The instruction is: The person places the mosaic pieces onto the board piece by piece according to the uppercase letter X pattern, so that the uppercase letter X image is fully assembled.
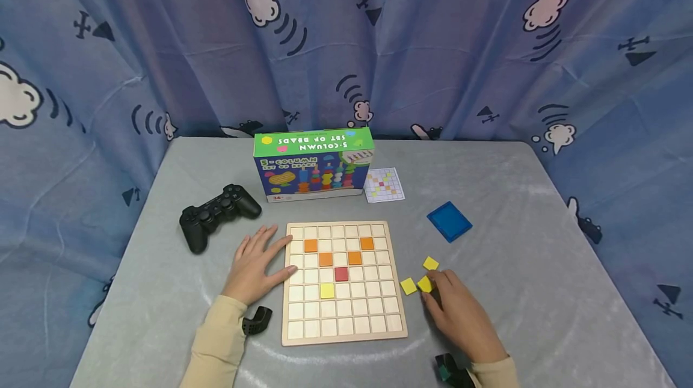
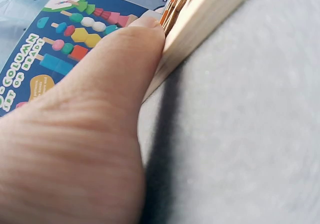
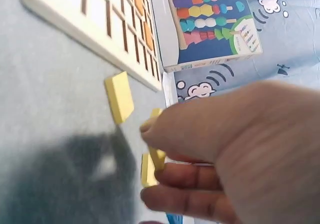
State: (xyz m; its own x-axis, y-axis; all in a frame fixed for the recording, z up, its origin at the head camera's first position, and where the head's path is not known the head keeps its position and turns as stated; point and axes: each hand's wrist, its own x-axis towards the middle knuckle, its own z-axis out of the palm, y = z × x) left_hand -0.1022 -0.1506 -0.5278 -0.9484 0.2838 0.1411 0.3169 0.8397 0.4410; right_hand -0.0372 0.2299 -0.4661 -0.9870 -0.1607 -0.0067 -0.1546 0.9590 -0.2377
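Starting at your left, the black game controller [image 1: 218, 214] lies on the grey table [image 1: 541, 292], well apart from the work. Your left hand [image 1: 255, 264] lies flat with fingers straight, gripping nothing; its fingertips press against the left edge of the wooden grid board [image 1: 343, 283], steadying it. On the board sit four orange tiles [image 1: 311, 245], one red tile [image 1: 341, 274] and one placed yellow tile [image 1: 327, 290]; most cells are bare.

Just right of the board lie loose yellow tiles [image 1: 408, 286]. Your right hand [image 1: 460, 316] has its grip pinched on one yellow tile [image 3: 156, 156], thumb and fingers curled round it, low over the table. You appear to be at the pick-up step: the tile is taken but not yet carried over.

The next move likely calls for lifting it clear of its neighbours, which lie very near, and setting it square into a bare cell without nudging the tiles already seated.

Behind the board stand the bead-set box [image 1: 313, 164] and a pattern card [image 1: 384, 185]; a blue lid [image 1: 449, 221] lies to the right. None blocks the path.
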